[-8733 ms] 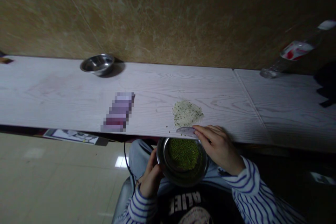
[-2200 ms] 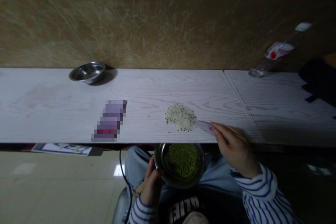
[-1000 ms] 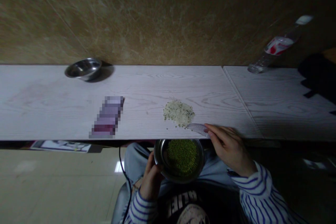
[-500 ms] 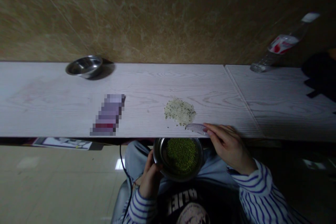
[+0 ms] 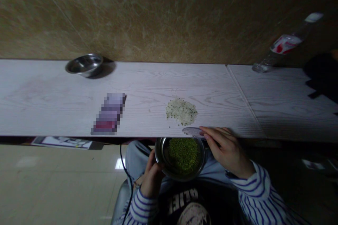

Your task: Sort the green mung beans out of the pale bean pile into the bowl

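My left hand [image 5: 152, 175] grips the left rim of a steel bowl [image 5: 157, 153], held at my lap just below the table's front edge. Green beans [image 5: 184, 154], which look like mung beans, fill its bottom. Between the thumb and fingers of my right hand [image 5: 224, 149] is a flat, translucent purplish oval piece [image 5: 192, 132]; its exact kind is unclear. That piece lies low over the table edge, above the bowl. Just beyond it, white rice grains [image 5: 182, 111] with green beans scattered among them form a flat pile on the tabletop.
A second steel bowl [image 5: 84, 66] stands tilted-looking near the wall at the back left. Left of the pile lies a pixelated phone-like object [image 5: 109, 114]. A clear plastic bottle [image 5: 286, 44] stands at the back right, near a dark object [image 5: 322, 74]. A black cable [image 5: 126, 172] hangs at left.
My right hand has moved slightly left and toward the table edge with the purplish piece. The left hand still holds the bowl, and the pile looks about the same.
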A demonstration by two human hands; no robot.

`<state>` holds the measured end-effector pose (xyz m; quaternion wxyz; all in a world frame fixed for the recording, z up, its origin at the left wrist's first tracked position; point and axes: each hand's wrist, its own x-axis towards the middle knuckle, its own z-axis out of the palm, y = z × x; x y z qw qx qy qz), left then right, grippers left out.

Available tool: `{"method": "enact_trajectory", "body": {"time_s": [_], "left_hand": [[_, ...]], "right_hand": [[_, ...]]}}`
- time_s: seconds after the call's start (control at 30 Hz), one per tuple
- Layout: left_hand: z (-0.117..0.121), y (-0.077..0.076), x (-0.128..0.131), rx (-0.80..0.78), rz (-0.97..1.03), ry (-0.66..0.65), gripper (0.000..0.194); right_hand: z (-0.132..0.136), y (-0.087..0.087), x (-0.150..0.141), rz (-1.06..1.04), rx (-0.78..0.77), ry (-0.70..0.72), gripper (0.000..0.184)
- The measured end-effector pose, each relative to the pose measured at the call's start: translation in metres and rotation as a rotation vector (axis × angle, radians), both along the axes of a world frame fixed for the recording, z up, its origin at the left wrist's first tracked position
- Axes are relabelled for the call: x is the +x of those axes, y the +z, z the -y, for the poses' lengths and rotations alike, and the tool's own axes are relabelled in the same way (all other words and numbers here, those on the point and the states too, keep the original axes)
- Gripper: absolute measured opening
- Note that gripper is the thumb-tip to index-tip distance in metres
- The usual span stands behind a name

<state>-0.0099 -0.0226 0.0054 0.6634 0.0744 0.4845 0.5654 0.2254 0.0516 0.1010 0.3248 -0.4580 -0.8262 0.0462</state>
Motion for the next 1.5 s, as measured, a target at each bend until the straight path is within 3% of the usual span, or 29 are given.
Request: {"method": "enact_trajectory", "body": {"time_s": [0.17,0.37,0.67,1.17,1.5], "left_hand": [[0.0,-0.001,0.001,0.004,-0.02,-0.007,0.05],[0.0,0.001,-0.002,0.019,-0.009,-0.004,0.048],[0.001,-0.001,-0.006,-0.013,-0.004,-0.002,0.054],[0.002,-0.004,-0.005,-0.018,-0.018,0.018,0.052],[0.0,0.004,-0.007,-0.005,0.003,0.028,0.055]], "right_hand": [[0.006,0.001,-0.01,-0.033,-0.019,0.032,0.027],[0.001,-0.002,-0.014,-0.074,0.039,-0.079,0.026],[-0.011,-0.001,-0.022,-0.044,0.025,-0.1,0.031],[-0.004,0.001,-0.02,-0.024,0.018,-0.035,0.026],[-0.005,0.0,-0.028,-0.042,-0.019,-0.011,0.031]]}}
